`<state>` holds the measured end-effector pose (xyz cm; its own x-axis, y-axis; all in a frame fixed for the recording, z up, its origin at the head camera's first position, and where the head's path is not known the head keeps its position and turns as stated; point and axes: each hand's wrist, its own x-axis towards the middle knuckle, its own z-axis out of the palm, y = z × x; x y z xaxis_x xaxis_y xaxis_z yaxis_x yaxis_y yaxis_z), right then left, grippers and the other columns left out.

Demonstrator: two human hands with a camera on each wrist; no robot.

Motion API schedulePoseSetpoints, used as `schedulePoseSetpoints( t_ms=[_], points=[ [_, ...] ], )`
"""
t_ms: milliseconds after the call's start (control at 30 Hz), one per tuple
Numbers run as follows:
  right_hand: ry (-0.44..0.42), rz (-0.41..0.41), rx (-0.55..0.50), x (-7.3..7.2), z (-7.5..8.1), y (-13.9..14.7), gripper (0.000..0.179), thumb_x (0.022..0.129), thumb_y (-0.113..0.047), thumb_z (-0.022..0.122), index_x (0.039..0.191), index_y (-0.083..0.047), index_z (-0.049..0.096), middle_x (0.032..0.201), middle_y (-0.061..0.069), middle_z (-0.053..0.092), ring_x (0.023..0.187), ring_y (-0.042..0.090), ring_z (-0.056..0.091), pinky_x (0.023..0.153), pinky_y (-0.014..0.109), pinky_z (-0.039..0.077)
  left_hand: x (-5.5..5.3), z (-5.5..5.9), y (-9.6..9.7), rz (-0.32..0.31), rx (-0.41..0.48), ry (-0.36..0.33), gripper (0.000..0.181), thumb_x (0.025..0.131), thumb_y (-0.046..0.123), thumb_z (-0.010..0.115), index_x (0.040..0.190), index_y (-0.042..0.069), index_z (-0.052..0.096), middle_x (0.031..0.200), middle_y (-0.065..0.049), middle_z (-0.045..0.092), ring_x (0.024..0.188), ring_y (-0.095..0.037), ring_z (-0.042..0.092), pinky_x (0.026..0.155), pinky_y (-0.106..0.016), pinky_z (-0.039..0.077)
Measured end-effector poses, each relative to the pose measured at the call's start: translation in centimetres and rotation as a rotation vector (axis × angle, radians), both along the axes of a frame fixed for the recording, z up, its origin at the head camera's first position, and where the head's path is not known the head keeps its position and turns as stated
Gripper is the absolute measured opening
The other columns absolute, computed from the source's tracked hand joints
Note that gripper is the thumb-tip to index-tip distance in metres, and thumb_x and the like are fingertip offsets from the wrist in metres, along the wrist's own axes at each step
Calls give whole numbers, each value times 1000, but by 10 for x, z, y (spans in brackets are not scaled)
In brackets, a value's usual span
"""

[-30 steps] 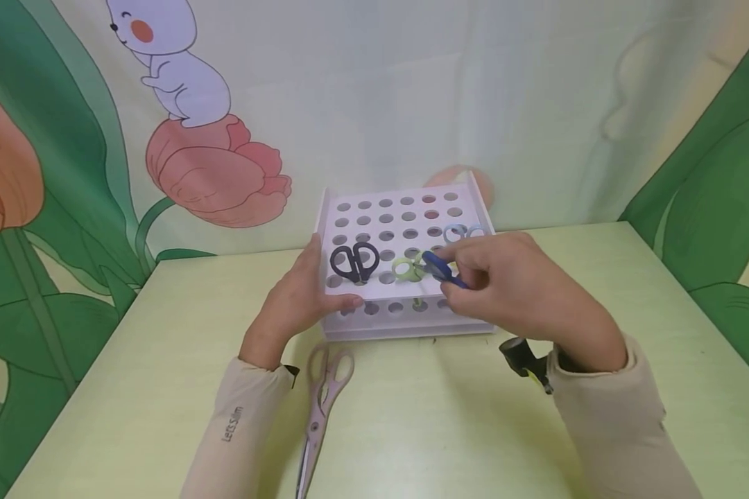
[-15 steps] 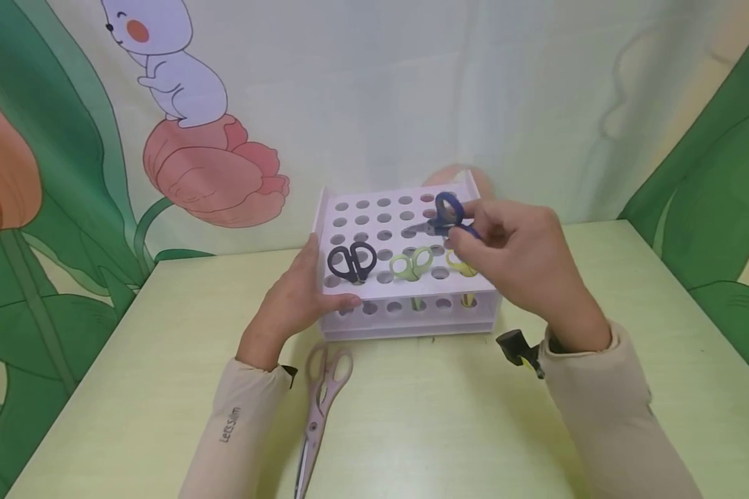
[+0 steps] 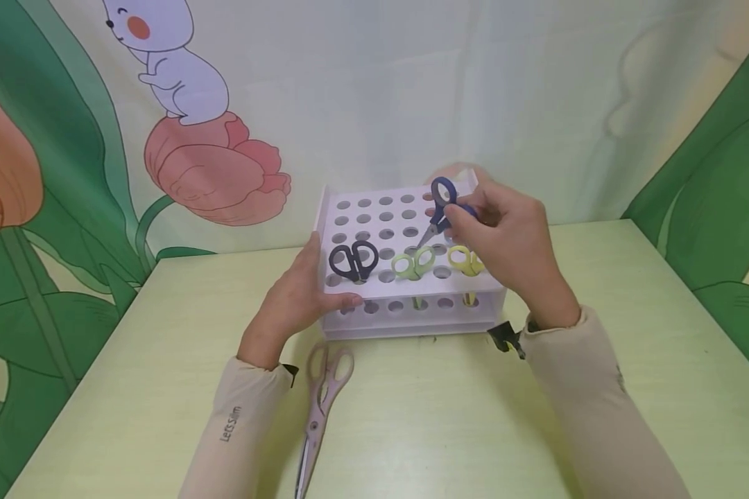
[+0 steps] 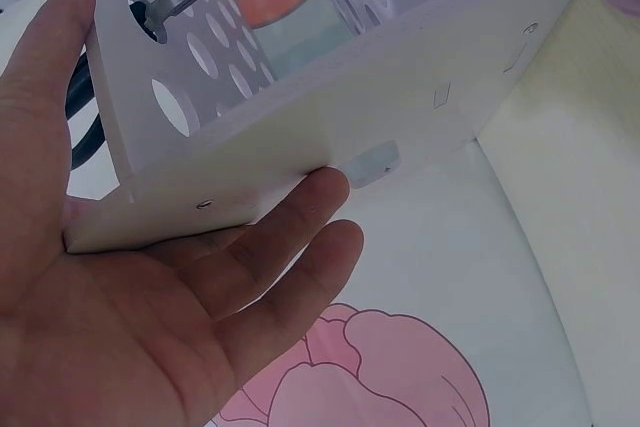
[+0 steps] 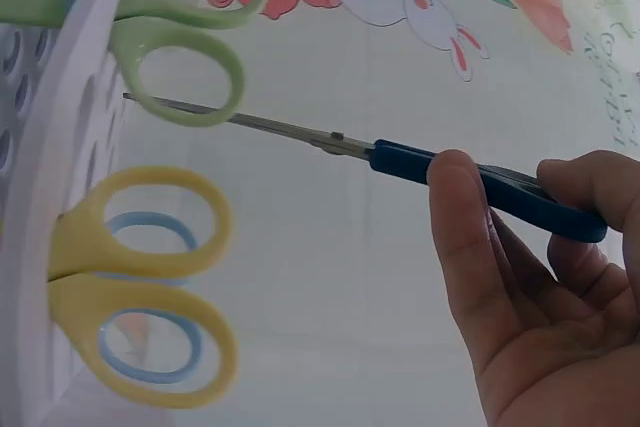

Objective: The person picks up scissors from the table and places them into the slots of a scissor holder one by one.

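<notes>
My left hand (image 3: 290, 298) holds the near left corner of a white rack (image 3: 406, 326) with rows of round holes. In the left wrist view, its fingers lie along the rack's side wall (image 4: 270, 147). Pinched in my right hand (image 3: 512, 242) are dark blue-handled scissors (image 3: 438, 213), their blades slanting down above the rack's top. Black-handled scissors (image 3: 353, 269), green scissors (image 3: 415, 274) and yellow scissors (image 3: 470, 267) stand handles up in the rack's front row. Light blue scissor handles (image 5: 150, 377) show behind the yellow ones in the right wrist view.
Large pink-handled scissors (image 3: 315, 424) lie on the pale yellow-green table (image 3: 424, 423) in front of the rack, near the left forearm. A printed curtain (image 3: 349, 90) with flowers and a white animal hangs behind the table.
My right hand has lifted the blue scissors up and back from beside the green ones, and turned their blades more downward. The yellow scissors have come into view. The left hand stays on the rack.
</notes>
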<state>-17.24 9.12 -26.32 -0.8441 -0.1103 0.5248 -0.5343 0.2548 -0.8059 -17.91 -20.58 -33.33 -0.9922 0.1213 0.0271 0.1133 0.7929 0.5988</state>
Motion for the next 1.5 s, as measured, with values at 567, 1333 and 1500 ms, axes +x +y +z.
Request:
schedulePoseSetpoints(
  t_ms=[567, 1333, 1500],
  points=[
    [-35, 33, -58, -27, -11, -16, 18, 98, -7, 67, 99, 9, 58, 96, 25, 71, 69, 16, 69, 69, 25, 58, 1, 0, 0, -4, -2, 17, 133, 74, 46, 90, 163, 9, -1, 164, -10, 23, 131, -27, 42, 110, -48, 36],
    [-37, -125, 532, -48, -21, -32, 23, 97, -5, 64, 117, 1, 72, 134, 7, 65, 120, 33, 61, 100, 47, 41, 1, 1, -2, -4, 0, 30, 131, 73, 47, 90, 163, 12, 2, 148, -10, 40, 116, -28, 50, 99, -47, 44],
    [29, -152, 588, -46, -25, -33, 21, 96, -4, 66, 115, -1, 74, 132, 9, 66, 116, 37, 61, 98, 48, 43, 0, 0, 1, -2, -14, 1, 133, 73, 48, 90, 163, 11, -1, 158, -12, 31, 124, -29, 47, 104, -49, 41]
  ],
)
